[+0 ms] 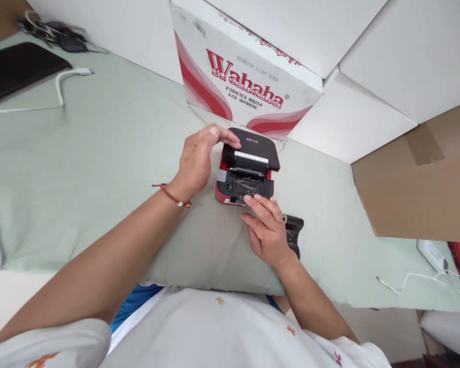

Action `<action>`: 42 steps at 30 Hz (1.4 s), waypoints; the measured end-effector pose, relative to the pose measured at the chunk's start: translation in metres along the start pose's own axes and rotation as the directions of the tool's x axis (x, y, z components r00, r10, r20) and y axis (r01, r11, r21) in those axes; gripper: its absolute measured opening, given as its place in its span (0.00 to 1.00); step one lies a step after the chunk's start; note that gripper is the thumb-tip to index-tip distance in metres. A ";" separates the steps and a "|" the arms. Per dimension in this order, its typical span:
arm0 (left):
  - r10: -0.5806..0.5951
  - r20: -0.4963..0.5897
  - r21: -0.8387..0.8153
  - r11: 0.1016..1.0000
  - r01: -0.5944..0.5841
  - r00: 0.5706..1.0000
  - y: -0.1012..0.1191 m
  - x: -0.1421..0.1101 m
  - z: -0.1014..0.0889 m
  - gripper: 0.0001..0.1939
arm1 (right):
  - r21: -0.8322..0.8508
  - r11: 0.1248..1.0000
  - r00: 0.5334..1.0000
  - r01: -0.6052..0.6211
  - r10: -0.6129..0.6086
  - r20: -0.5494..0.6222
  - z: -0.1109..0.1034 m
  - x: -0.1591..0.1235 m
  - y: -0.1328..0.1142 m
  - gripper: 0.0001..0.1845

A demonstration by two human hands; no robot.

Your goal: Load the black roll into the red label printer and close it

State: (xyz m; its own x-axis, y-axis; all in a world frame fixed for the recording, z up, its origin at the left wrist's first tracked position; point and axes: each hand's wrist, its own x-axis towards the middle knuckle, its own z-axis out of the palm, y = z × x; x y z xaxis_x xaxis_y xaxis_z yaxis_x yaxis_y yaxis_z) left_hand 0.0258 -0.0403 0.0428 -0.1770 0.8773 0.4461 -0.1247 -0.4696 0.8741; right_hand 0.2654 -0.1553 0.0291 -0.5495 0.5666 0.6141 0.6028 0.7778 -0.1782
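Observation:
A small red and black machine that looks like a label printer [249, 168] stands on the cloth-covered table with its black lid [253, 140] raised. Inside its bay lies shiny dark film or ribbon [245, 185]. My left hand [199, 158] is at the lid's left edge, its fingers stretched over the black top and gripping nothing. My right hand [268, 232] reaches the machine's front edge; its fingertips touch the dark film there, with the thumb held apart below. Partly hidden behind this hand, a black roll-like part [294, 230] lies on the table.
Behind the machine stands a white and red Wahaha water carton [245, 76], with white boxes [368, 117] beside it. A brown cardboard box [417, 179] is at right. A dark tablet or phone [21, 71], keys [61, 36] and a white cable [59, 89] lie at left.

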 end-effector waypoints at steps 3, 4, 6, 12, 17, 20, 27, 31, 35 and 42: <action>0.001 0.022 0.045 0.999 -0.002 1.000 0.005 -0.025 -0.007 0.28 | 0.057 0.998 1.000 -0.010 0.011 -0.015 -0.001 0.002 -0.001 0.21; 0.015 0.019 0.063 0.998 -0.017 1.000 0.005 -0.029 -0.008 0.28 | 0.070 0.997 1.000 -0.012 0.013 -0.015 -0.002 0.002 -0.001 0.22; 0.051 0.023 0.115 0.992 -0.054 0.998 0.003 -0.034 -0.010 0.28 | 0.085 0.996 1.000 -0.018 0.019 -0.013 -0.003 0.002 -0.002 0.24; 0.109 0.115 0.243 0.961 -0.134 0.987 0.002 -0.034 -0.017 0.24 | 0.071 0.996 0.998 -0.046 0.049 -0.042 -0.005 0.008 -0.006 0.20; 0.083 0.237 0.088 0.990 -0.107 0.968 -0.004 -0.032 -0.029 0.18 | 0.051 0.998 0.998 -0.038 0.041 -0.056 -0.006 0.010 -0.007 0.18; 0.041 0.256 -0.002 0.999 -0.042 0.966 -0.017 -0.033 -0.032 0.26 | 0.067 0.997 0.999 -0.034 0.036 -0.020 -0.012 0.010 -0.006 0.18; 0.016 0.349 0.056 0.998 -0.038 0.937 -0.048 -0.034 -0.041 0.60 | 0.059 0.997 0.999 -0.049 0.049 -0.004 -0.016 0.011 -0.007 0.18; -0.028 0.412 0.060 0.998 0.004 0.911 -0.049 -0.037 -0.041 0.57 | 0.096 0.994 0.999 -0.042 0.040 0.023 -0.027 0.018 -0.006 0.17; -0.056 0.413 -0.017 0.997 0.069 0.909 -0.044 -0.036 -0.035 0.54 | 0.311 0.939 0.986 -0.145 0.110 0.129 -0.057 0.046 0.009 0.15; -0.101 0.377 -0.109 0.982 0.153 0.921 -0.053 -0.033 -0.031 0.53 | -0.041 0.930 0.820 -0.364 0.341 0.460 -0.047 0.148 0.047 0.14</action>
State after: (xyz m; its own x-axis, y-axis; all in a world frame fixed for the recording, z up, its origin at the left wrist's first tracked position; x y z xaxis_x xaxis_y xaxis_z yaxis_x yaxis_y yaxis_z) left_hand 0.0080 -0.0474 -0.0241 0.2178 0.8927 0.3945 -0.2563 -0.3377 0.9057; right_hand 0.2395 -0.0481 0.1477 -0.5109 0.8550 0.0889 0.7848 0.5061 -0.3576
